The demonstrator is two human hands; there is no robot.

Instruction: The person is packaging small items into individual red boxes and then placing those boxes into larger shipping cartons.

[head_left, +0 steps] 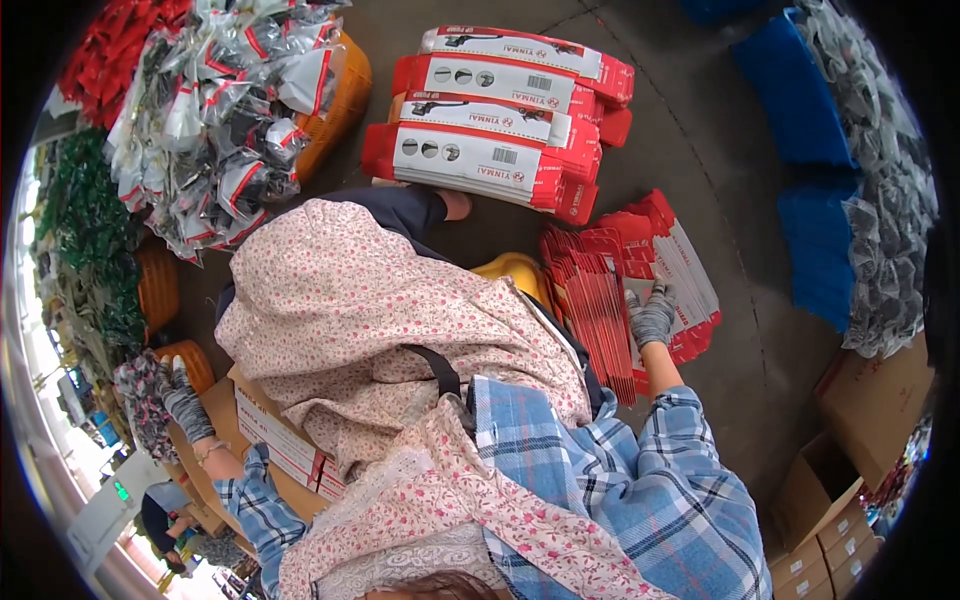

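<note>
My left hand [186,402], in a grey striped glove with pale fingertips, is at the far left with its fingers stretched out. Beside it are a brown cardboard carton [215,415] and a mixed-coloured bundle [145,405]; whether it touches either I cannot tell. On my right, my gloved right hand [652,314] rests with thumb and fingers apart on red-and-white flattened boxes [690,280]. Right beside its thumb stands a row of red folded boxes [595,315], packed edge to edge. No item shows lifted in either hand.
Stacked red-and-white boxes [470,155] lie ahead on the grey floor [690,130]. An orange basket [345,85] heaped with plastic-bagged parts [235,120] stands front left. Blue bins [820,240] with bagged parts line the right, above an opened carton [820,490]. My floral apron [370,290] covers my lap.
</note>
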